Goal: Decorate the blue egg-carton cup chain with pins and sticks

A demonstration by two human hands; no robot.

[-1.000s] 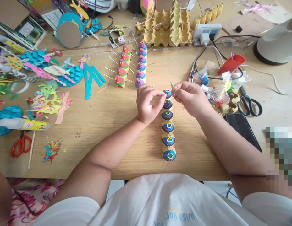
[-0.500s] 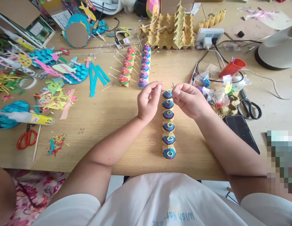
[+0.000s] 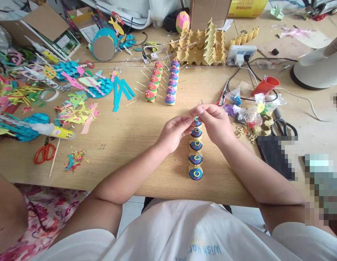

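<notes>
A row of blue-painted egg-carton cups (image 3: 196,145) with yellow rings runs away from me on the wooden table. At its far end my left hand (image 3: 176,133) and my right hand (image 3: 215,121) meet, fingertips pinched together over the farthest cups and partly hiding them. Thin sticks with small coloured tips poke out above the fingers; which hand grips them I cannot make out. Beyond, to the left, stand a red-and-green cup row (image 3: 152,87) and a purple cup row (image 3: 172,82), both with thin sticks in their sides.
Paper scraps (image 3: 78,112), red-handled scissors (image 3: 44,153) and a glue bottle (image 3: 55,131) lie left. A red cup (image 3: 265,86), black scissors (image 3: 283,125) and a phone (image 3: 273,154) are right. Egg trays (image 3: 194,47) stand at the back. Another person sits at the lower left.
My hands have come together, the left moving right and the right moving left, now covering the row's far end. The whole view has shifted slightly.
</notes>
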